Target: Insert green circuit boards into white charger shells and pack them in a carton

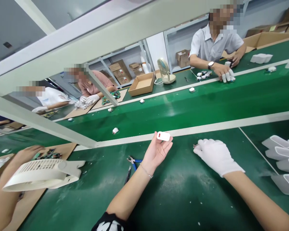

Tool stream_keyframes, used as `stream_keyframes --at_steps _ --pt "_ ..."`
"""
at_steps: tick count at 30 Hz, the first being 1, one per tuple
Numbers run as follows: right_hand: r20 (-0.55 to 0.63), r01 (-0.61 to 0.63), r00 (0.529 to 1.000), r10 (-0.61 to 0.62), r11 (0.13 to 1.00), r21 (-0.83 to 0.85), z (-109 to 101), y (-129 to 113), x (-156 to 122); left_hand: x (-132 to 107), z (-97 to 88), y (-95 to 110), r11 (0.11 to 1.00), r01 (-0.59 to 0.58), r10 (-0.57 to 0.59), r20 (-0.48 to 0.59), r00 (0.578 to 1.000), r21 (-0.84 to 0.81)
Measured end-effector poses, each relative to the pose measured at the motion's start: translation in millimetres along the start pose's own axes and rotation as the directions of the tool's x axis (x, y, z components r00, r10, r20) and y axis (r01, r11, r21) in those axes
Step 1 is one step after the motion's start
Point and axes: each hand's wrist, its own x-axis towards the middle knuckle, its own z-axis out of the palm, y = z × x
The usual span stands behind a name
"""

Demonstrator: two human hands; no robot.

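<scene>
My bare left hand (156, 150) holds a white USB charger (163, 136) between its thumb and fingers, above the green worktable (183, 199). A red port shows on the charger's face. My right hand (213, 155), in a white glove, is over the table further right with its fingers curled together. A small reddish-brown bit peeks out at its fingertips, too small to name. Blue-handled pliers (134, 162) and dark tweezers (128, 175) lie left of my left forearm. Several open white plastic casings (279, 154) lie to the right of my right hand.
A green conveyor belt (159, 112) carrying small white parts runs beyond the table's pale rail. A cream fan (38, 175) stands at left beside a co-worker's arm (4, 195) and circuit boards on cardboard. Several co-workers sit across the belt. A slanted frame post (45, 125) crosses the left side.
</scene>
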Motion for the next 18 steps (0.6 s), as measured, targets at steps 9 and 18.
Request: stream_keyframes --at_steps 9,18 --pt "-0.104 -0.171 0.978 0.181 0.98 0.099 25.8 13.7 -23.5 101.7 -9.0 30.6 0.306 -0.538 0.565 0.304 0.767 0.786" --pt "-0.203 -0.034 0.974 0.101 0.951 0.309 34.2 2.3 -12.8 81.9 41.3 -23.2 -0.083 -0.756 0.286 0.742 0.606 0.649"
